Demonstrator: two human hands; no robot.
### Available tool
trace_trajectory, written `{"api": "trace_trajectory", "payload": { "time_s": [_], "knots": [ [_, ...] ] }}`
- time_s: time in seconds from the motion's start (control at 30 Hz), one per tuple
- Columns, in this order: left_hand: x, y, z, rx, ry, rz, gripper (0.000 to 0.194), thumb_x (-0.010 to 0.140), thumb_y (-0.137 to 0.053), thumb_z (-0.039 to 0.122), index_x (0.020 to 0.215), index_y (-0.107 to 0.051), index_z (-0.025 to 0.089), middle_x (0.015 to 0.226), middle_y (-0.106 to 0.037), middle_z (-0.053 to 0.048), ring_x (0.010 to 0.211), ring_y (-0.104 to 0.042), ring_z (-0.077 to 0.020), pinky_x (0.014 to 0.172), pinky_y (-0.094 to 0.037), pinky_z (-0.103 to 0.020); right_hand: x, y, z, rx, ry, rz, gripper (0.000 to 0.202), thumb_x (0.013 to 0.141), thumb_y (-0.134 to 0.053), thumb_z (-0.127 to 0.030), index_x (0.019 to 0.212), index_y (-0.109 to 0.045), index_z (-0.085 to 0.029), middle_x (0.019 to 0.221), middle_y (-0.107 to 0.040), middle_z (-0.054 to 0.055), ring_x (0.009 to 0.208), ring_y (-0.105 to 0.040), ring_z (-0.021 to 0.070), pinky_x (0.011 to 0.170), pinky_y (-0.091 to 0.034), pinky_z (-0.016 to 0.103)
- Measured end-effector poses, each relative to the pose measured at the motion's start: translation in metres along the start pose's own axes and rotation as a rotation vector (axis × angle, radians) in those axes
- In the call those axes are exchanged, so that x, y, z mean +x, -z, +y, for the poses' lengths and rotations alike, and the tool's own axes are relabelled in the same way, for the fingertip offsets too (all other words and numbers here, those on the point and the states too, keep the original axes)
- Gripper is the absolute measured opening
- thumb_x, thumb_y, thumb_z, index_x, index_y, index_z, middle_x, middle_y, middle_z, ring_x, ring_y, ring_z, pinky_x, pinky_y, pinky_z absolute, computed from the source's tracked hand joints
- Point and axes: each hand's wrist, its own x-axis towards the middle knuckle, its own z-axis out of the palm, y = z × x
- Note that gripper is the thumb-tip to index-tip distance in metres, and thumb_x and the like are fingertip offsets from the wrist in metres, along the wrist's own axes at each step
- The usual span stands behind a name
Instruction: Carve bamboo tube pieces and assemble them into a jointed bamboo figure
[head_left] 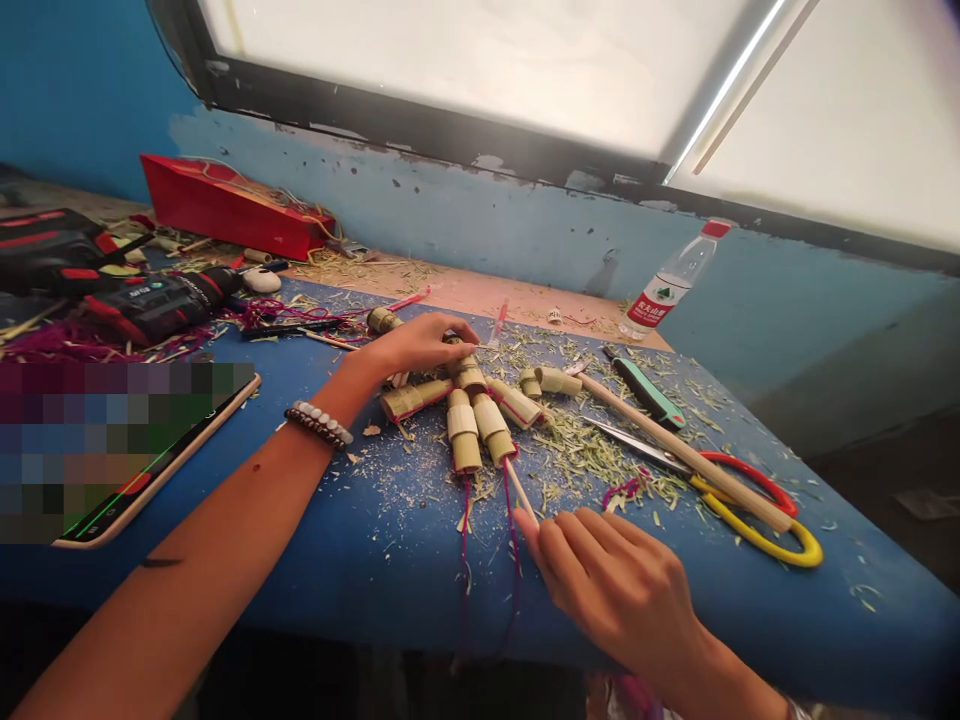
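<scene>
A jointed bamboo figure [469, 432], made of short tube segments strung on purple-red cord, lies on the blue tabletop. My left hand [427, 342] is closed over its upper end, with the fingertips partly hiding the top pieces. Between the fingers of my right hand [615, 570] is a thin wooden stick [522, 490]. The stick's far tip meets the lower opening of the figure's right-hand leg segment; how deep it reaches is hidden. Two loose cord ends [514, 540] hang from the leg segments toward the table's front edge.
Right of the figure lie scissors [799, 545], a wooden rod [675, 445] and a green-black utility knife [645, 388]. A water bottle [667, 290] stands behind. At left are a phone [161, 465], a power drill [157, 302] and a red box [225, 215]. Shavings [592, 445] litter the table.
</scene>
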Motion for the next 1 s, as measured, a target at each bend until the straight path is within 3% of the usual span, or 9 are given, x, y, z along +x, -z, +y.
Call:
{"api": "trace_trajectory", "payload": {
  "time_s": [0.23,0.4,0.6,0.8,1.0],
  "knots": [
    [0.001,0.002,0.000,0.064,-0.041,-0.045,0.038,0.091,-0.054,0.048,0.105,-0.075,0.019,0.117,-0.073,-0.008,0.109,-0.064,-0.0219,0.096,-0.046,-0.032,0.004,-0.002,-0.001,-0.001,-0.041,0.010,0.041,0.099,-0.056,-0.018,0.059,-0.049,-0.023,0.050,-0.045,-0.003,0.047,-0.041,0.0140,0.051,-0.027,0.033],
    [-0.003,0.005,0.010,0.166,-0.029,-0.131,0.051,0.082,-0.062,0.062,0.118,-0.071,0.026,0.132,-0.067,-0.006,0.119,-0.058,-0.0264,0.098,-0.044,-0.033,-0.002,-0.009,0.001,-0.007,-0.249,-0.038,0.041,0.104,-0.044,-0.024,0.063,-0.050,-0.022,0.047,-0.049,-0.001,0.041,-0.043,0.0135,0.047,-0.022,0.033],
    [-0.003,0.006,0.007,0.056,-0.028,-0.077,0.047,0.079,-0.069,0.058,0.112,-0.076,0.024,0.119,-0.072,-0.007,0.111,-0.062,-0.0252,0.092,-0.046,-0.034,-0.002,-0.011,-0.001,0.012,-0.314,-0.098,0.042,0.106,-0.035,-0.022,0.066,-0.048,-0.022,0.044,-0.048,-0.002,0.035,-0.043,0.0135,0.044,-0.013,0.031],
    [-0.005,0.007,0.007,-0.105,0.017,-0.062,0.044,0.077,-0.073,0.050,0.109,-0.077,0.021,0.107,-0.075,-0.009,0.097,-0.068,-0.0233,0.079,-0.051,-0.031,-0.004,-0.010,-0.002,-0.053,-0.331,-0.089,0.043,0.107,-0.030,-0.020,0.067,-0.045,-0.022,0.045,-0.049,-0.003,0.036,-0.048,0.0125,0.043,-0.015,0.028],
    [-0.006,0.008,0.014,-0.112,0.060,-0.016,0.040,0.078,-0.071,0.050,0.108,-0.077,0.024,0.106,-0.077,-0.006,0.098,-0.069,-0.0232,0.080,-0.051,-0.030,-0.007,-0.013,-0.001,-0.033,-0.397,-0.095,0.038,0.107,-0.035,-0.021,0.070,-0.045,-0.022,0.046,-0.049,-0.003,0.036,-0.052,0.0134,0.042,-0.015,0.028]
  ]
}}
